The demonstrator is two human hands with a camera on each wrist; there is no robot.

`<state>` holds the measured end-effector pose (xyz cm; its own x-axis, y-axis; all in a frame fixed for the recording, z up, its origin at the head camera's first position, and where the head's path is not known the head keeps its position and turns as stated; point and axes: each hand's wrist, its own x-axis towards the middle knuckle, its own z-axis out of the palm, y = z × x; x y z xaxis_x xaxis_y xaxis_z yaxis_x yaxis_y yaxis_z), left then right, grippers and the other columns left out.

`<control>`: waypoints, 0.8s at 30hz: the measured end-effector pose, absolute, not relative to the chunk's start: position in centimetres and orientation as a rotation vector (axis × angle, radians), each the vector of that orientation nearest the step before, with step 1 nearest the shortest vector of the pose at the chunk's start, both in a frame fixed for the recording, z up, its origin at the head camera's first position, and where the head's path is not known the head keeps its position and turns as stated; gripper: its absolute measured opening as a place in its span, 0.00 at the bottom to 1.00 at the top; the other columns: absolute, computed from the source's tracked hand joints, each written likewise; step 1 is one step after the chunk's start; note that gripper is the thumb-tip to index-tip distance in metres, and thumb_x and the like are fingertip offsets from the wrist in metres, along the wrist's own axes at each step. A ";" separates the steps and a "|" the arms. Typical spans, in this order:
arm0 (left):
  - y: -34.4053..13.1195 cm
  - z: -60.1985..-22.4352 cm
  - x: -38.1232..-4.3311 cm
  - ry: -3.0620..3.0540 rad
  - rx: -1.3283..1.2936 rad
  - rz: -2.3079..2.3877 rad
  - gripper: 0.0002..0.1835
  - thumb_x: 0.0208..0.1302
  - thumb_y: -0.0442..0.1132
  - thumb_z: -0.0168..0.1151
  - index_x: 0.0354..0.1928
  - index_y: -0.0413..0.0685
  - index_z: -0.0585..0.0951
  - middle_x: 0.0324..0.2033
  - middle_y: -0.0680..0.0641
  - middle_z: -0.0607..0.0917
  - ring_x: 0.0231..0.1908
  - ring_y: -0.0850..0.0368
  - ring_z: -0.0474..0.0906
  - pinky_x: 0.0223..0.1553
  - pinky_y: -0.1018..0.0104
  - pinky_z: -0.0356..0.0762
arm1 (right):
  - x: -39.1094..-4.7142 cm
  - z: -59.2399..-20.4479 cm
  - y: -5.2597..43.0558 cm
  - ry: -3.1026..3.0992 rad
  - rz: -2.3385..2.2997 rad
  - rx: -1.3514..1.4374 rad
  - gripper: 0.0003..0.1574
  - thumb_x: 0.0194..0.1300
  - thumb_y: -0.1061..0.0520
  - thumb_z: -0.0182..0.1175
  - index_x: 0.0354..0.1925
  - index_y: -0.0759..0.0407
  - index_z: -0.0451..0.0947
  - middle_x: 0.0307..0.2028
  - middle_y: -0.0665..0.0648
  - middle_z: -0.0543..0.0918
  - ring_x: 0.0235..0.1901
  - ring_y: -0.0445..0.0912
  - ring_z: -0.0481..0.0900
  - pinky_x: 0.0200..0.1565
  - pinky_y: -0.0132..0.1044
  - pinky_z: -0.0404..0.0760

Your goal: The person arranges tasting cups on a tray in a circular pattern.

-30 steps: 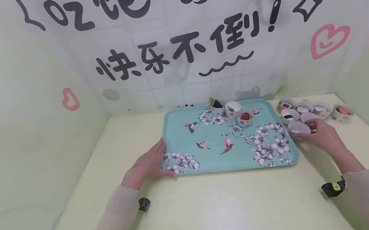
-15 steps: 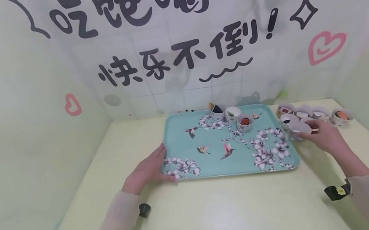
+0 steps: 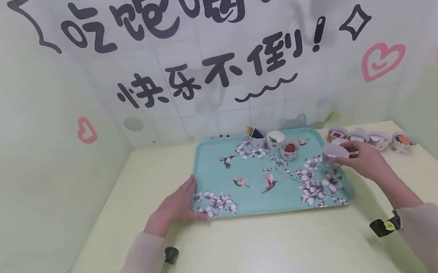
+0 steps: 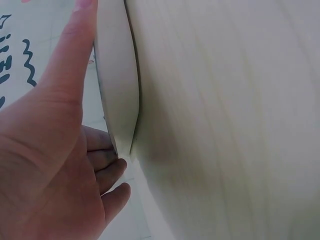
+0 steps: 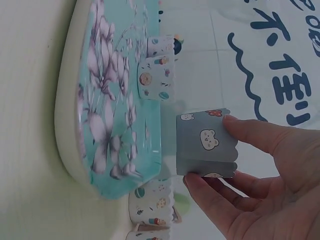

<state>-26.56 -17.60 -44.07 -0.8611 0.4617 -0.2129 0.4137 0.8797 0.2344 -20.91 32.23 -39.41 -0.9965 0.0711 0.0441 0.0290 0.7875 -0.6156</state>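
My right hand (image 3: 364, 160) pinches a paper baking cup (image 5: 205, 145) between thumb and fingers. The cup is grey with bear faces, and in the head view it overlaps the right edge of the turquoise tray (image 3: 213, 163). What lies inside it is hidden. My left hand (image 3: 175, 206) rests at the tray's front left corner, fingers fairly straight along the left side, thumb at the front edge. On the tray's back part stand three baking cups: one with black and orange pieces (image 3: 258, 142), a white one (image 3: 275, 140) and one with a red piece (image 3: 289, 151).
Right of the tray, several more baking cups stand on the pale table (image 3: 270, 254), among them one with a red-and-white piece (image 3: 337, 135) and one with an orange piece (image 3: 402, 143). A wall with black lettering (image 3: 222, 69) rises behind; side walls flank the table.
My right hand has lifted the grey cup from the group beside the tray and moved it left to the tray's edge. The left hand stays at the corner; the head view has tilted up slightly.
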 end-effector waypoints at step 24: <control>-17.6 -44.2 -26.5 2.797 0.660 0.270 0.73 0.41 0.73 0.72 0.78 0.35 0.47 0.79 0.37 0.44 0.78 0.40 0.46 0.76 0.48 0.58 | -23.8 -40.5 26.7 -2.948 1.175 -0.082 0.41 0.67 0.47 0.65 0.65 0.73 0.65 0.60 0.76 0.74 0.58 0.66 0.75 0.57 0.58 0.80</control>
